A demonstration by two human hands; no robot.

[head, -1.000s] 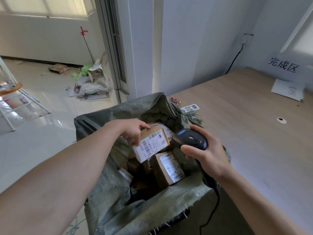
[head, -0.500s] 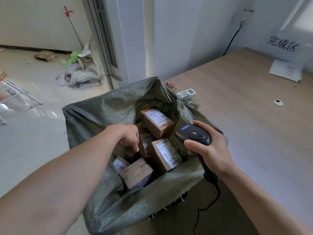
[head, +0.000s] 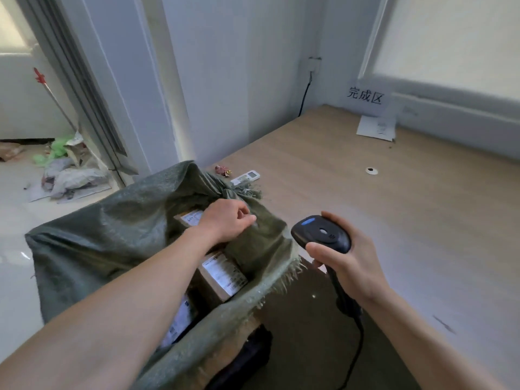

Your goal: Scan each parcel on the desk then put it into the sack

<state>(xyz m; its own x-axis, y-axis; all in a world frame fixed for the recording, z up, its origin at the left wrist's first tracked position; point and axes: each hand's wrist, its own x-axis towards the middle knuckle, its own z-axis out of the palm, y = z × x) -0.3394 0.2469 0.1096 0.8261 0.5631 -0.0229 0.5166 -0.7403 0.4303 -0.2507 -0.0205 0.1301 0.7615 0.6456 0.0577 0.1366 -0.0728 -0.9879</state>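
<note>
Down inside the green woven sack [head: 112, 220], which hangs open at the left edge of the wooden surface [head: 394, 220], are the cardboard parcels. The far parcel [head: 189, 218] shows a white label with some handwriting, mostly covered by the person's wrist. The middle parcel [head: 222, 273] has a printed shipping label facing up, but the text is too blurry to read. Same deal with the near parcel [head: 180, 319], tucked under the forearm.

The left hand [head: 225, 223] sits over the sack's mouth with its fingers curled against a fold of the cloth. Can't tell if it's actually pinching the fabric. The right hand [head: 351, 263] is wrapped round a black barcode scanner [head: 320, 235] with a blue button on top, cable trailing down.

Further back on the surface lie a white remote [head: 246, 175], a little red wrapper [head: 222, 170], a small white disc [head: 371, 170] and a paper sheet [head: 375, 128]. The wall sign [head: 365, 95] above that sheet reads 完成区.
</note>
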